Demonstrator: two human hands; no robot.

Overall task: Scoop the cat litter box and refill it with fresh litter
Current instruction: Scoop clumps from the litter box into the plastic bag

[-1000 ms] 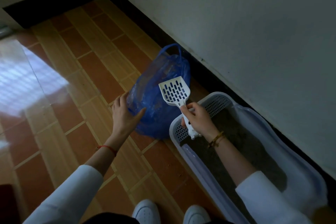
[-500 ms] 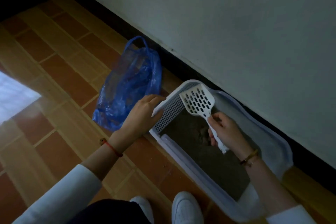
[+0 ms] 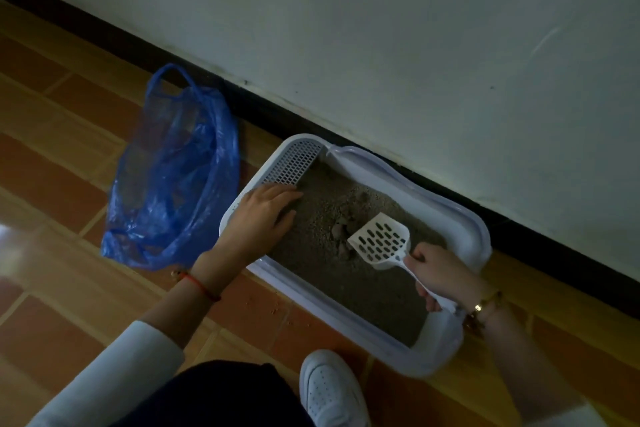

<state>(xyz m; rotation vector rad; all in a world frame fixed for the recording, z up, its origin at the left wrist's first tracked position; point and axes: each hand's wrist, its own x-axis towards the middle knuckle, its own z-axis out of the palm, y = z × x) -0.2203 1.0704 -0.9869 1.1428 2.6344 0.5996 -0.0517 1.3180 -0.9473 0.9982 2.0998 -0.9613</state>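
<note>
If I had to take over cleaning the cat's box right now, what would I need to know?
Left hand rests flat on the litter box rim by the grid step, steadying it, holding nothing.
Right hand grips the white slotted scoop, its head empty, just above the litter beside the clumps.
Blue plastic bag lies open on the floor left of the box.
Clumps are not yet scooped. Left: scoop, tip into the bag, refill. No fresh litter is in view.

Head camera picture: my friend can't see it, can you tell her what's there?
A person's right hand holds a white slotted scoop over clumps in a grey-filled litter box, while the left hand rests on its near rim. A blue plastic bag lies beside it.
</note>
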